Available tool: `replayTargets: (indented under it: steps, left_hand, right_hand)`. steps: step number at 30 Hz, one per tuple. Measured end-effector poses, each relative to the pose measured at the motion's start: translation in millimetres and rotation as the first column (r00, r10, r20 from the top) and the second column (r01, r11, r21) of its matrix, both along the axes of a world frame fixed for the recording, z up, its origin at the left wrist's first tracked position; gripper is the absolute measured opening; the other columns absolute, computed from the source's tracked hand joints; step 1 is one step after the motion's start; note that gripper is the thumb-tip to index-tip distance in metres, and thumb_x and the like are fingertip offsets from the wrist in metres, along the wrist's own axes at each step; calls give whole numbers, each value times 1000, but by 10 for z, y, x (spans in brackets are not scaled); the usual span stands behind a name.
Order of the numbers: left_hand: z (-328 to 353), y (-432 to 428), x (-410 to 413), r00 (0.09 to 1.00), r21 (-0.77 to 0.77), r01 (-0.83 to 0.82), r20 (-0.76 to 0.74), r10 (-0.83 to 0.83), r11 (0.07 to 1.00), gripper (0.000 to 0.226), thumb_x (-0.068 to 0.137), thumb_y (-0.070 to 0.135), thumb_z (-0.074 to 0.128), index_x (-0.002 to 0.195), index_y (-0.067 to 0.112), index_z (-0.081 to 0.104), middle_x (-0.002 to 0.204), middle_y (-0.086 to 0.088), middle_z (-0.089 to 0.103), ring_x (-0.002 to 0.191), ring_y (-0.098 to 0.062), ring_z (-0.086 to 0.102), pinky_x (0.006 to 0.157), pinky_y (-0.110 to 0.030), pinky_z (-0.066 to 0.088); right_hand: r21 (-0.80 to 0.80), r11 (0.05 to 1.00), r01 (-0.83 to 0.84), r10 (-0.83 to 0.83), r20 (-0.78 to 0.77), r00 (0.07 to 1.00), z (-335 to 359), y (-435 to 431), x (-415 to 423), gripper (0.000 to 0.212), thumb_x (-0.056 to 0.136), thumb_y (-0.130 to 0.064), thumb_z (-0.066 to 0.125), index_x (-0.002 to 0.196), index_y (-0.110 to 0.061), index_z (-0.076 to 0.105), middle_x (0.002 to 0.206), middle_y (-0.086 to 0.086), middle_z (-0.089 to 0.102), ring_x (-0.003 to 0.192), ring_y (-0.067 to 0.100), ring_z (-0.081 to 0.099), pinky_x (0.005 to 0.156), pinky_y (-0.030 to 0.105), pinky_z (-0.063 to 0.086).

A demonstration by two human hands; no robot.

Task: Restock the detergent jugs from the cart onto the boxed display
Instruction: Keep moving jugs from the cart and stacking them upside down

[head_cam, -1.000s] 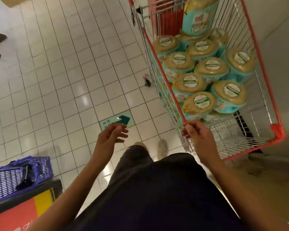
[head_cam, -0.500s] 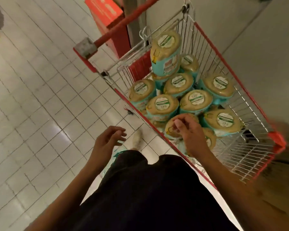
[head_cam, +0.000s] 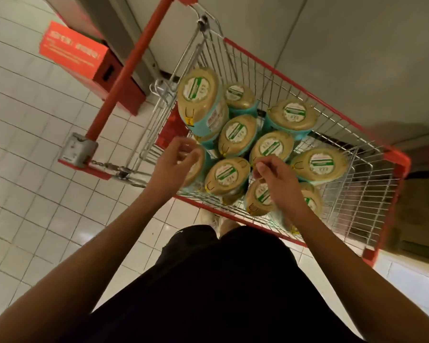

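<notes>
Jug [head_cam: 227, 173] stands upright btwn L hand [head_cam: 178, 162], loosely curled & empty, and R hand [head_cam: 275, 179], which I judge nearer, fingertips bunched, grip unclear.

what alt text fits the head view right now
A left hand and right hand reach into a red-framed wire shopping cart packed with tan-topped teal-labelled detergent jugs, standing on white floor tiles.
</notes>
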State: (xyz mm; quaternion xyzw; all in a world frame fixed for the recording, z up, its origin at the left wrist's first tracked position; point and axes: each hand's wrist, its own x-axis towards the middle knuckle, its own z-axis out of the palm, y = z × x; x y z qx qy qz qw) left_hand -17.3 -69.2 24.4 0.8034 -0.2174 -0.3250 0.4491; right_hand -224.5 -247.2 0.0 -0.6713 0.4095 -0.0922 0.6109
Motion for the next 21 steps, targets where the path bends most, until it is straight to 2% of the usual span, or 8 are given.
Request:
replayTargets:
  steps: [2, 4, 8, 11, 14, 17, 19, 21]
  left_hand:
    - [-42, -211, 160, 995, 11, -69, 68, 68, 998, 32, 93, 42, 74, 119, 32, 58, 105, 9, 69, 92, 0, 67, 75, -21, 57]
    - [-86, -392, 320, 982, 18, -162, 97, 159, 987, 44, 90, 39, 81, 122, 32, 53, 111, 9, 67, 94, -1, 69, 79, -25, 62]
    - [-171, -690, 635, 966, 139, -201, 194, 172, 970, 82, 84, 49, 84, 147, 25, 39, 145, -5, 43, 125, -16, 53, 103, -37, 48]
    - [-196, -975, 854, 961, 180, -148, 259, 98, 972, 101, 73, 62, 81, 153, 21, 34, 153, -12, 34, 142, -32, 41, 115, -54, 43]
    - [-262, -1282, 1017, 969, 298, -77, 246, 1, 951, 117, 64, 74, 79, 156, 25, 29, 154, -12, 32, 144, -37, 39, 114, -54, 44]
    - [-400, -1472, 1069, 958, 389, 3, 264, -114, 921, 116, 67, 67, 86, 158, 25, 26, 154, -15, 32, 144, -43, 38, 111, -58, 41]
    - [-475, -1497, 1070, 948, 389, 8, 291, -131, 921, 112, 69, 54, 90, 157, 25, 26, 151, -15, 33, 140, -44, 42, 108, -59, 44]
    - [-523, -1463, 1083, 945, 343, 0, 307, -112, 939, 109, 69, 47, 90, 156, 26, 27, 147, -15, 34, 137, -45, 44, 104, -59, 46]
  right_hand:
    - [10, 1000, -10, 10, -2, 1000, -64, -137, 141, 16, 104, -30, 58, 92, -31, 69, 87, 7, 72, 86, 29, 67, 90, 58, 55]
    - [6, 1000, -28, 28, -20, 999, -114, -250, 286, 21, 107, -23, 59, 93, -34, 69, 91, 10, 72, 90, 30, 68, 92, 59, 56]
    - [-10, 995, -102, 102, -31, 994, -207, -418, 527, 11, 106, -21, 60, 102, -20, 70, 95, 12, 71, 94, 31, 68, 94, 54, 56]
    - [-37, 988, -147, 145, -58, 988, -258, -517, 673, 11, 105, -22, 61, 103, -16, 71, 92, 8, 71, 90, 24, 68, 85, 35, 55]
    - [-26, 988, -155, 153, -77, 985, -371, -602, 767, 10, 105, -22, 62, 102, -19, 71, 92, 4, 71, 86, 13, 66, 73, 15, 49]
    - [-40, 989, -145, 137, -145, 980, -545, -719, 836, 10, 103, -22, 64, 101, -28, 70, 98, -6, 72, 85, -5, 63, 73, 6, 46]
    - [-56, 988, -141, 127, -203, 971, -652, -821, 878, 10, 102, -21, 66, 101, -30, 69, 101, -7, 72, 86, -5, 63, 77, 11, 48]
    - [-66, 988, -139, 117, -264, 957, -758, -934, 929, 8, 101, -19, 65, 106, -23, 70, 103, -1, 72, 92, 10, 66, 83, 25, 50]
